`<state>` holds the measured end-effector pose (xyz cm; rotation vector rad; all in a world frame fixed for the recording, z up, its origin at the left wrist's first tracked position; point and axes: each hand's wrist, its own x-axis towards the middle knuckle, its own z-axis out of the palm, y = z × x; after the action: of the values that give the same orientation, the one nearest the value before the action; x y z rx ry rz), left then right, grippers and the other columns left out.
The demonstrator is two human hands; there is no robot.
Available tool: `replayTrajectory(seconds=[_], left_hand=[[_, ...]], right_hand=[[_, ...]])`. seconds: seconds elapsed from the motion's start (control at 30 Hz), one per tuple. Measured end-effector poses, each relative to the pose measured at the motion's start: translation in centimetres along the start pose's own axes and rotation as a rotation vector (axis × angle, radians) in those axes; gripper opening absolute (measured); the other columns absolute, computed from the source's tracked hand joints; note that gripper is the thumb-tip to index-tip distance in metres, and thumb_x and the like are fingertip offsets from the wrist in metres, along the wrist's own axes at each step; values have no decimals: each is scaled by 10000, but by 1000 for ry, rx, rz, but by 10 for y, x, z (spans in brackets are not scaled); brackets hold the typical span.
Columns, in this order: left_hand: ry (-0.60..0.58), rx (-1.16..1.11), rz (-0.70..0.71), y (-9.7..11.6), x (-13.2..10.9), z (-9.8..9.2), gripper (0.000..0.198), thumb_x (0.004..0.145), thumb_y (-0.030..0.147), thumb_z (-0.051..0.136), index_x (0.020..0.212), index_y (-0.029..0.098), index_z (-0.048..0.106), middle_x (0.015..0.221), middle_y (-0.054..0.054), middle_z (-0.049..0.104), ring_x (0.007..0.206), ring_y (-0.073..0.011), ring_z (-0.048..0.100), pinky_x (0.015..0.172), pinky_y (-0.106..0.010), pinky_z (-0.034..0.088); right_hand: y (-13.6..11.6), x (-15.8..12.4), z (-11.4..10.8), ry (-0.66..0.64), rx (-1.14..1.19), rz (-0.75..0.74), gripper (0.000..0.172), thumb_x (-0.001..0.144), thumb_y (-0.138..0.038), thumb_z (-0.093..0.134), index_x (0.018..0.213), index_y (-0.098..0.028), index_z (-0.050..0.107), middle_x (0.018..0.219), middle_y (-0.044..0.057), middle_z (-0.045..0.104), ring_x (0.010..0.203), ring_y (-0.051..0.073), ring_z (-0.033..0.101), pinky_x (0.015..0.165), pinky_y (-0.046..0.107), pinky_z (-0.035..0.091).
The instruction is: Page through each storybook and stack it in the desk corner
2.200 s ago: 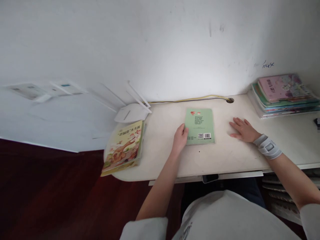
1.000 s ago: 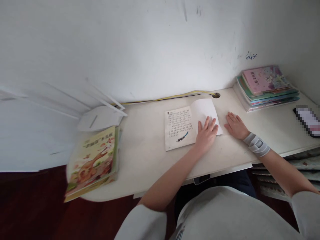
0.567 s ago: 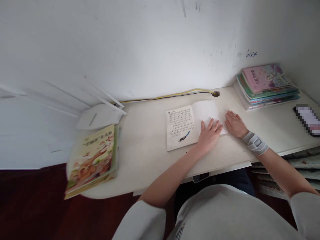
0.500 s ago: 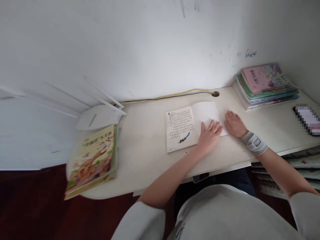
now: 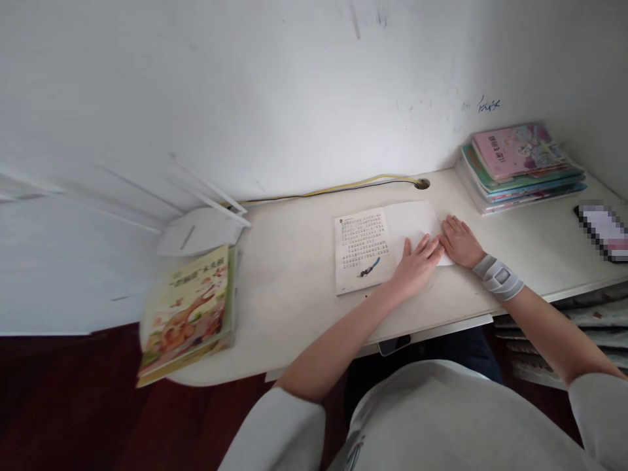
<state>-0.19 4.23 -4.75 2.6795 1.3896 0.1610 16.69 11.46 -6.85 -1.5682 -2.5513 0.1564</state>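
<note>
An open book (image 5: 364, 252) lies flat on the white desk (image 5: 289, 288). Its left page carries printed text and a small blue-and-black picture; the right page looks blank. My left hand (image 5: 417, 263) rests on the right page with its fingers stretched out, the fingertips close to my right hand. My right hand (image 5: 461, 242) lies flat at the book's right edge, fingers extended and holding nothing. A grey wrist brace (image 5: 500, 277) is wrapped round my right wrist.
Several books (image 5: 523, 163) are stacked at the back right, near a phone (image 5: 606, 232). On the left, picture books (image 5: 189, 314) lie before a white router (image 5: 201, 230) with antennas. A yellow cable (image 5: 343, 188) runs along the wall to a desk hole (image 5: 422, 184).
The book has slid slightly right, towards my right hand. My left hand has shifted a little right, its fingertips now close to my right hand, which stays nearly in place.
</note>
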Motion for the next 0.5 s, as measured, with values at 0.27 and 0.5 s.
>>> replayTrajectory(seconds=[0.27, 0.5], left_hand=[[103, -256, 78, 0, 14, -4, 707, 888, 344, 447, 1450, 104, 93, 1516, -204, 198, 1416, -249, 140, 1123, -497, 178], [549, -383, -505, -89, -47, -20, 500, 926, 392, 336, 1359, 142, 353, 1452, -165, 364, 1376, -251, 270, 1133, -448, 192]], right_hand=[[16, 4, 8, 66, 131, -53, 596, 923, -359, 215, 1362, 9, 380, 1427, 229, 376, 1354, 304, 295, 1087, 476, 267], [2, -4, -6, 137, 15, -34, 524, 904, -259, 306, 1374, -42, 384, 1477, 211, 294, 1381, 311, 225, 1088, 487, 250]])
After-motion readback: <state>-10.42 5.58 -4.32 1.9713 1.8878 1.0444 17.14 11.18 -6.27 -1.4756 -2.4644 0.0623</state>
